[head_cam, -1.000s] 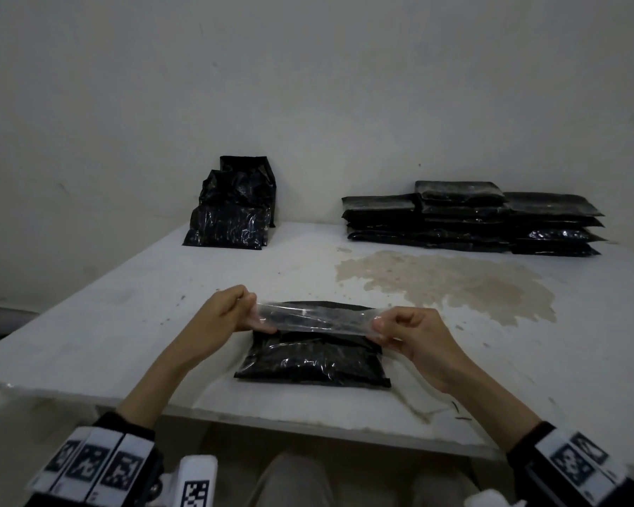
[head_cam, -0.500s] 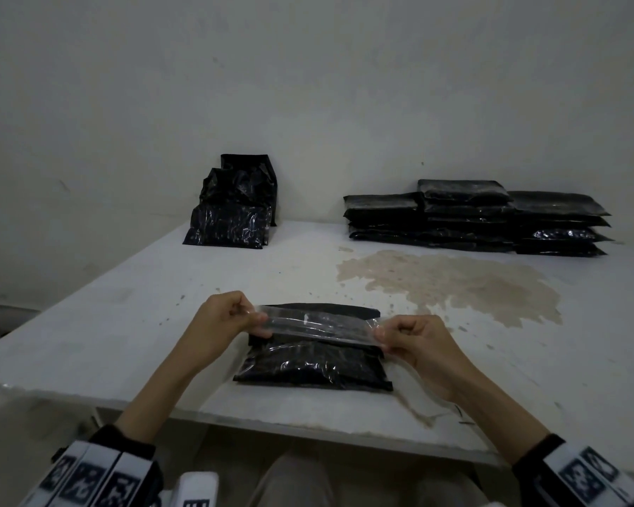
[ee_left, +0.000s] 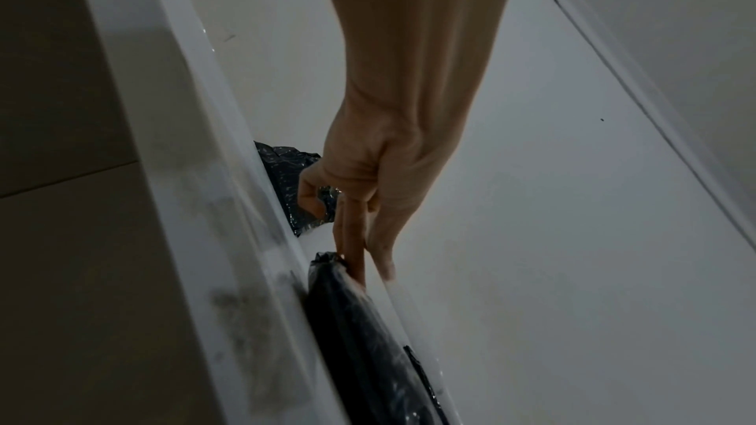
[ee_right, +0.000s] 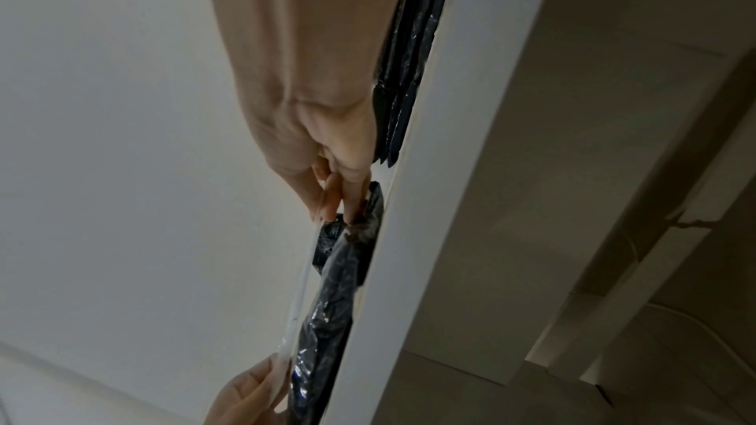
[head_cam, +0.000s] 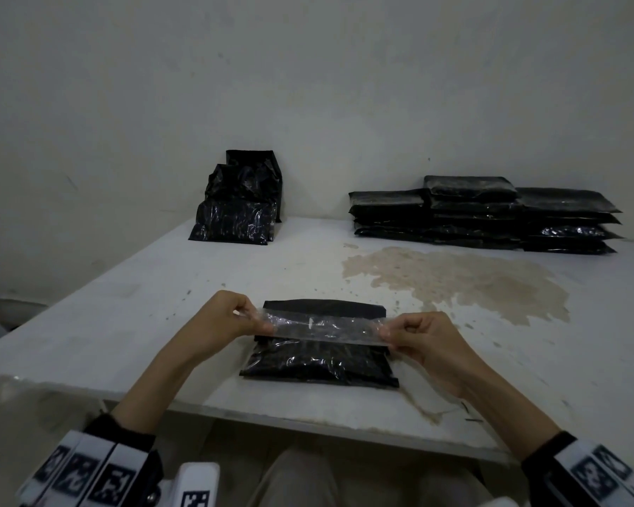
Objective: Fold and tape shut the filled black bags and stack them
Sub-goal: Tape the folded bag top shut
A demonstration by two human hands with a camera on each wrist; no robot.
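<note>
A filled black bag (head_cam: 319, 364) lies flat near the front edge of the white table (head_cam: 125, 323), its top flap folded over. Stretched just above the fold is a strip of clear tape (head_cam: 326, 329). My left hand (head_cam: 231, 318) pinches its left end and my right hand (head_cam: 421, 336) pinches its right end. The right wrist view shows the tape (ee_right: 300, 290) edge-on beside the bag (ee_right: 327, 319), with both hands at its ends. In the left wrist view my left hand's fingers (ee_left: 351, 251) reach the bag's corner (ee_left: 368, 319).
A stack of sealed black bags (head_cam: 484, 214) sits at the back right by the wall. A small pile of unsealed black bags (head_cam: 238, 203) leans at the back left. A brown stain (head_cam: 454, 279) marks the table's middle right. My knees show below the front edge.
Both hands have lowered the stretched tape slightly toward the folded top of the bag. The bag itself has stayed in place.
</note>
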